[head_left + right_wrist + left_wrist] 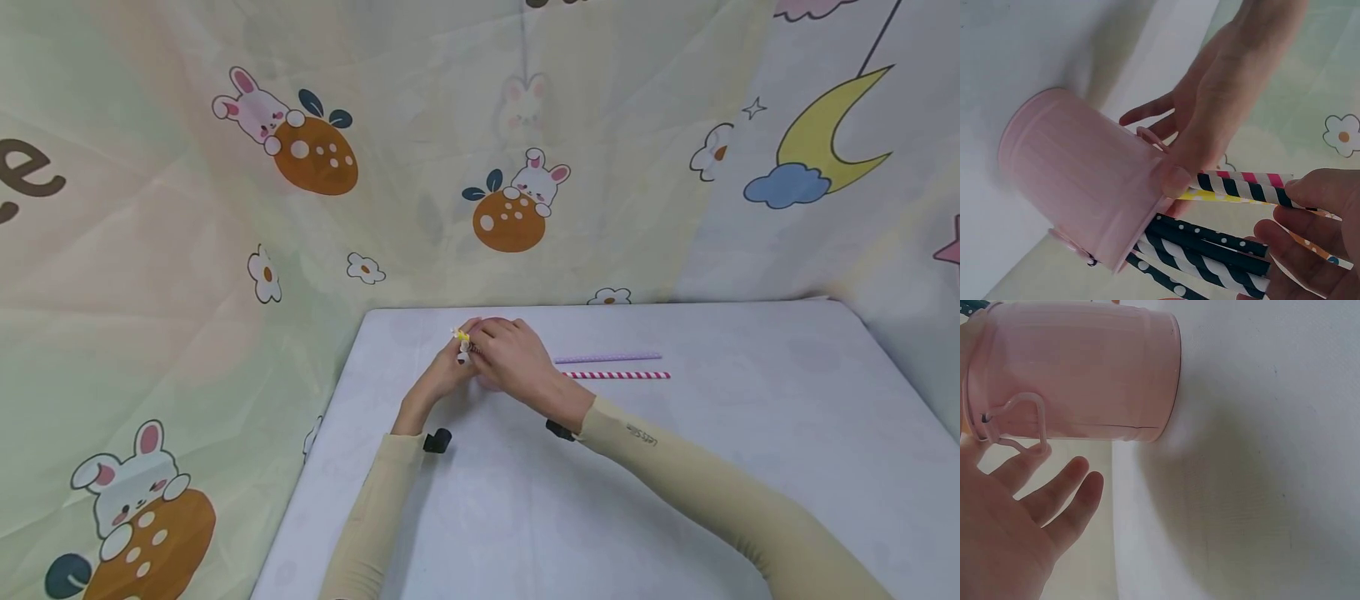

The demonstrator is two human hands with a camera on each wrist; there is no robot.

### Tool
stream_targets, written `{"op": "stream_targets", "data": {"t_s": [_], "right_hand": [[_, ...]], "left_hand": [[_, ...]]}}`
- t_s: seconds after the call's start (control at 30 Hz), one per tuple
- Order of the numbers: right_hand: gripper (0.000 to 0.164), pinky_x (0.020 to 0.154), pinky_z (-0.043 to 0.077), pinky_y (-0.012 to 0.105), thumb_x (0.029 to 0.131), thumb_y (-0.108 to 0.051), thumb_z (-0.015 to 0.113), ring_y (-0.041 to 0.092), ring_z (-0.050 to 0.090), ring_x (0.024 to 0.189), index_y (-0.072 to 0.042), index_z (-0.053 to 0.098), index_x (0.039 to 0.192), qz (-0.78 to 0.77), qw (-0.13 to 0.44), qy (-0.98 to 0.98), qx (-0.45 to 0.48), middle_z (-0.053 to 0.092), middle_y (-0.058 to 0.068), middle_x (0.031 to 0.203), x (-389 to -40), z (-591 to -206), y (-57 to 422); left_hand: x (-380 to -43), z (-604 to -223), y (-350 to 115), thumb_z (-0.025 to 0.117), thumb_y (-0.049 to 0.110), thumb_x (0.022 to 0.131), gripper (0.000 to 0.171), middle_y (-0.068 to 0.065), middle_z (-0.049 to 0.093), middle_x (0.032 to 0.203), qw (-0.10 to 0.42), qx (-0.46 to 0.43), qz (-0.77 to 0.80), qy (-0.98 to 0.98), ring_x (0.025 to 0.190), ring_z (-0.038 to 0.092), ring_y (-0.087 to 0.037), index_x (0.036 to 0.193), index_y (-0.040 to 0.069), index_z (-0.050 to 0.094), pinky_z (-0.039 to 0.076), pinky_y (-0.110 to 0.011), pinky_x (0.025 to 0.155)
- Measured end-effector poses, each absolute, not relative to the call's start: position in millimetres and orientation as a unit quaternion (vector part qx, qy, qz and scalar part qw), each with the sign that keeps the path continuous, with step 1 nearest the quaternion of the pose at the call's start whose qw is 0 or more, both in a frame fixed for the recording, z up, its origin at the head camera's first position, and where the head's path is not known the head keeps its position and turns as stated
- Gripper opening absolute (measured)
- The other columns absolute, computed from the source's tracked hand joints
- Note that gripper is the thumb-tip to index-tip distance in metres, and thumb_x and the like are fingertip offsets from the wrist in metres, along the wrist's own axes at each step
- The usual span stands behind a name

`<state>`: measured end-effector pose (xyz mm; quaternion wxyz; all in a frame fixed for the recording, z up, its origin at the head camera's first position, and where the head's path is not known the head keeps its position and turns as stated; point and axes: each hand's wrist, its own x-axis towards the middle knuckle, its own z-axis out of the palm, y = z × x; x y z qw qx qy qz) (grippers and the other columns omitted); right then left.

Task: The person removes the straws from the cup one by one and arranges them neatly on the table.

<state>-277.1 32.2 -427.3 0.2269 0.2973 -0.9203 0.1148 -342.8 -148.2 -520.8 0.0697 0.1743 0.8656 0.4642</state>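
Note:
Both hands meet around a pink metal bucket [1079, 169] at the far left of the table in the head view. My left hand [442, 379] grips the bucket's rim, its thumb lying along the rim in the right wrist view and its other fingers spread beside the small wire handle [1040, 419]. My right hand [525, 362] pinches a black-and-white striped paper straw [1235, 187], with a pink-striped straw [1247, 177] and a yellow straw [1229, 197] close by. Several black dotted and striped straws [1210, 256] stick out of the bucket's mouth below them.
A lilac straw [607, 359] and a red-and-white striped straw [618, 375] lie on the white table [675, 467], right of the hands. Behind the table hangs a printed cloth [420, 167] with rabbits and flowers. Dark wrist devices [437, 441] sit at both cuffs.

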Motion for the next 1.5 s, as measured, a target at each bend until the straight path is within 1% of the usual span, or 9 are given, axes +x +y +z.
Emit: {"op": "stream_targets", "data": {"t_s": [0.23,0.5,0.57,0.73,0.83,1.13,1.3,1.43,1.5], "right_hand": [[0.025,0.093,0.055,0.042,0.094,-0.027,0.07,0.023,0.068,0.111,-0.012,0.074,0.114,0.129,0.218,-0.923,0.291,0.074,0.005,0.115,-272,-418,34],[0.022,0.092,0.054,0.042,0.094,-0.028,0.071,0.02,0.07,0.095,-0.013,0.074,0.109,0.144,0.233,-0.916,0.293,0.073,0.003,0.105,-269,-412,38],[0.022,0.092,0.055,0.042,0.093,-0.027,0.072,0.019,0.07,0.093,-0.013,0.074,0.11,0.151,0.239,-0.912,0.296,0.073,0.002,0.103,-269,-410,39],[0.022,0.091,0.055,0.043,0.092,-0.023,0.073,0.018,0.069,0.092,-0.014,0.074,0.111,0.174,0.25,-0.905,0.298,0.073,0.001,0.102,-266,-402,41],[0.022,0.09,0.055,0.041,0.091,-0.024,0.073,0.018,0.069,0.094,-0.013,0.075,0.111,0.179,0.251,-0.904,0.296,0.073,0.001,0.102,-264,-398,42],[0.017,0.085,0.055,0.039,0.089,-0.023,0.076,0.018,0.066,0.092,-0.013,0.075,0.103,0.215,0.274,-0.886,0.307,0.071,0.0,0.097,-262,-389,46],[0.019,0.084,0.056,0.037,0.089,-0.025,0.077,0.018,0.068,0.093,-0.012,0.075,0.103,0.228,0.279,-0.881,0.305,0.072,0.002,0.1,-259,-382,48],[0.02,0.082,0.057,0.036,0.089,-0.026,0.077,0.018,0.069,0.091,-0.011,0.075,0.103,0.242,0.285,-0.875,0.308,0.073,0.002,0.1,-258,-376,50],[0.019,0.081,0.057,0.035,0.089,-0.024,0.077,0.018,0.069,0.09,-0.011,0.075,0.103,0.251,0.289,-0.87,0.311,0.073,0.002,0.099,-257,-374,51]], "left_hand": [[-343,-520,-148,0.071,0.028,0.094,0.079,0.002,0.043,0.158,0.076,0.173,0.462,0.866,0.137,0.047,-0.033,0.155,0.047,0.027,0.043,-0.056,0.109],[-343,-520,-147,0.068,0.025,0.094,0.076,0.004,0.04,0.16,0.078,0.17,0.463,0.867,0.141,0.045,-0.028,0.155,0.048,0.028,0.042,-0.054,0.111],[-343,-520,-148,0.069,0.027,0.094,0.076,0.002,0.041,0.159,0.08,0.167,0.466,0.865,0.141,0.045,-0.028,0.156,0.044,0.029,0.042,-0.054,0.111],[-344,-521,-148,0.073,0.035,0.091,0.076,-0.006,0.044,0.157,0.086,0.153,0.466,0.867,0.142,0.043,-0.028,0.157,0.025,0.035,0.042,-0.053,0.112],[-345,-522,-148,0.073,0.036,0.091,0.078,-0.008,0.042,0.158,0.09,0.145,0.46,0.871,0.144,0.042,-0.028,0.157,0.02,0.034,0.042,-0.053,0.112],[-345,-522,-148,0.072,0.043,0.091,0.083,-0.008,0.038,0.161,0.097,0.132,0.455,0.875,0.142,0.043,-0.031,0.159,0.024,0.029,0.042,-0.055,0.111],[-344,-522,-148,0.073,0.049,0.088,0.086,-0.007,0.039,0.161,0.098,0.131,0.46,0.873,0.144,0.041,-0.032,0.159,0.036,0.026,0.041,-0.057,0.112],[-343,-522,-148,0.074,0.055,0.085,0.085,-0.005,0.042,0.159,0.092,0.136,0.466,0.87,0.144,0.041,-0.031,0.155,0.047,0.027,0.04,-0.058,0.112],[-343,-522,-148,0.075,0.057,0.084,0.083,-0.004,0.045,0.157,0.086,0.146,0.471,0.866,0.142,0.043,-0.03,0.153,0.05,0.029,0.04,-0.058,0.112]]}}
